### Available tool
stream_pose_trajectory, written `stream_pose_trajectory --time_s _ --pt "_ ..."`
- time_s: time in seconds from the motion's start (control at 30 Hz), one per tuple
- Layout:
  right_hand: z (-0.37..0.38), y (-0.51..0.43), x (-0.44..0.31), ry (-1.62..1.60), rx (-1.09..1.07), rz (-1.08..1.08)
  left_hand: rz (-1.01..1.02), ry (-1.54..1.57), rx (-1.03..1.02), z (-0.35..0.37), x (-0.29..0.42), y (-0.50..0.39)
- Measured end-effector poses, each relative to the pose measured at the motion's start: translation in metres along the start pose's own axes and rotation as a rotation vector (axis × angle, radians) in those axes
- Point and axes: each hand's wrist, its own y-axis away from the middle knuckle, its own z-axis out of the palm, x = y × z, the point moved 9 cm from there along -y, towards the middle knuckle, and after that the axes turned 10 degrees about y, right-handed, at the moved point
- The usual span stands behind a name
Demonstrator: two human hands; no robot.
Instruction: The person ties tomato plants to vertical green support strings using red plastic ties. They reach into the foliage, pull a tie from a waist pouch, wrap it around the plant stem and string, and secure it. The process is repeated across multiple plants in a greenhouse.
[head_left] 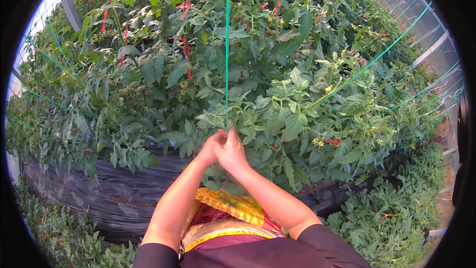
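Note:
My left hand (209,152) and my right hand (233,153) meet at the lower end of a taut green twine (227,52) that comes down from above. The fingers of my right hand close around the twine. My left hand's fingertips are tucked against the right hand and partly hidden, so what they pinch is not visible. Around both hands are the leafy shoots of a tomato plant (253,123). Its stem at the twine's end is hidden by leaves and fingers.
Tomato plants with red ties (187,50) fill the bed beyond. Another green twine (386,50) slants to the right over a flowering shoot (297,108). Black plastic film (122,190) covers the bed's near side. A yellow printed bag (238,208) hangs at my waist.

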Motion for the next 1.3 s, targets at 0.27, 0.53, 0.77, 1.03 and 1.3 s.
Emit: stream_pose_trajectory --time_s 0.27,0.53,0.77,1.03,1.3 --pt "-0.005 0.086 0.041 -0.176 -0.016 -0.012 0.074 -0.362 0.081 0.011 0.015 0.004" --pt "-0.034 0.083 0.041 -0.501 -0.110 0.176 -0.172 0.358 0.060 -0.059 -0.016 0.048" --pt "-0.013 0.071 -0.039 -0.178 -0.173 -0.068 -0.117 0.053 -0.065 -0.073 -0.019 0.066" --pt "0.004 0.034 -0.163 0.364 0.045 -0.609 0.428 -0.245 0.437 -0.088 0.018 0.049" --pt "-0.039 0.062 -0.129 0.021 0.082 -0.671 0.286 -0.548 0.394 -0.084 0.046 0.040"
